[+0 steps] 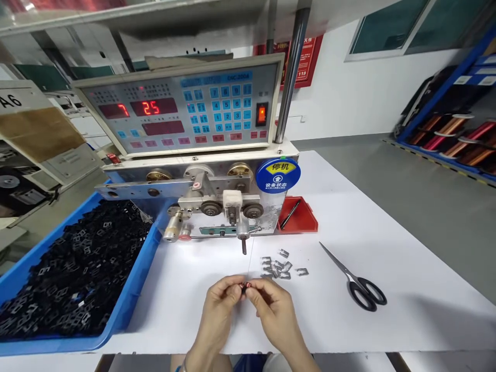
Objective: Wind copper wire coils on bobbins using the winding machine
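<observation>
Both hands were on the small coil, and what a tiny thing it was: the small coil (pixel 248 285), red on a dark body, sat right at the fingertips. The left hand (pixel 220 310) pinched it from one side, the right hand (pixel 277 310) from the other, thumbs and fingers closed on it! It was over the near part of the tabletop (pixel 174 310), in front of the machine (pixel 269 209) and its dark spindle (pixel 244 246). Which way did it point? Tough call: the fingers covered most of it, red showed on the side toward the machine, and the long axis could not be made out. Just beyond the right hand, a loose scatter of metal clips (pixel 287 266)! Farther right lay the scissors (pixel 352 276), blades angled away and leftward, handles nearer the person. Over on the left, the blue bin (pixel 132 289) was heaped with black parts (pixel 77 263), and beside the machine a pen (pixel 290 214) rested in the red tray (pixel 308 222).
</observation>
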The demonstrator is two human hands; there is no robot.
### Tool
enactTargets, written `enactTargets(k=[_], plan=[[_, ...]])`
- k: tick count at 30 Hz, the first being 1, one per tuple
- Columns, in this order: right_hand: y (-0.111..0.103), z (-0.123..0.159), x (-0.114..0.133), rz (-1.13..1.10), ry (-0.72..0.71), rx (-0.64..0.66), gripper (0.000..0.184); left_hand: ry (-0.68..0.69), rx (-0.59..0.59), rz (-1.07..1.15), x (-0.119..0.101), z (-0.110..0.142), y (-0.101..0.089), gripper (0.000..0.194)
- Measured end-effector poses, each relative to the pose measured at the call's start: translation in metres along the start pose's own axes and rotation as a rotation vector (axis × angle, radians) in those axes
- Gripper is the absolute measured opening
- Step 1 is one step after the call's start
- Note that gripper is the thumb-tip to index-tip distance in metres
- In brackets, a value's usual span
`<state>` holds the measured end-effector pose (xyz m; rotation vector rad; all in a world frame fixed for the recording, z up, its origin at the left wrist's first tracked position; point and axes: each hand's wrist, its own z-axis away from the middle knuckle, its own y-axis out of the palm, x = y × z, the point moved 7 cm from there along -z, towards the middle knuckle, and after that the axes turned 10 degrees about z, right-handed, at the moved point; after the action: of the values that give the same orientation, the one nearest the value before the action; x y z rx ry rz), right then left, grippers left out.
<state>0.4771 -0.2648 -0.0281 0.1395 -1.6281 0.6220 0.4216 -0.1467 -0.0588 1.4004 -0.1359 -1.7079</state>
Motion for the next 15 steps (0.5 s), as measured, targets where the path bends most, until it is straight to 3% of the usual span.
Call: enactTargets(k=[7,11,15], plan=[[-0.011,-0.008,0.025,0.258,-0.208,0.028,0.024,-0.278,0.125,0.081,0.007,0.0,0.017,0.046],[-0.013,-0.01,0.027,0.337,-0.284,0.05,0.028,-0.228,0.136,0.055,0.003,0.003,0.014,0.048],[-0.023,-0.007,0.021,0.506,-0.349,-0.047,0.028,-0.125,0.078,0.012,-0.009,0.004,0.001,0.043]])
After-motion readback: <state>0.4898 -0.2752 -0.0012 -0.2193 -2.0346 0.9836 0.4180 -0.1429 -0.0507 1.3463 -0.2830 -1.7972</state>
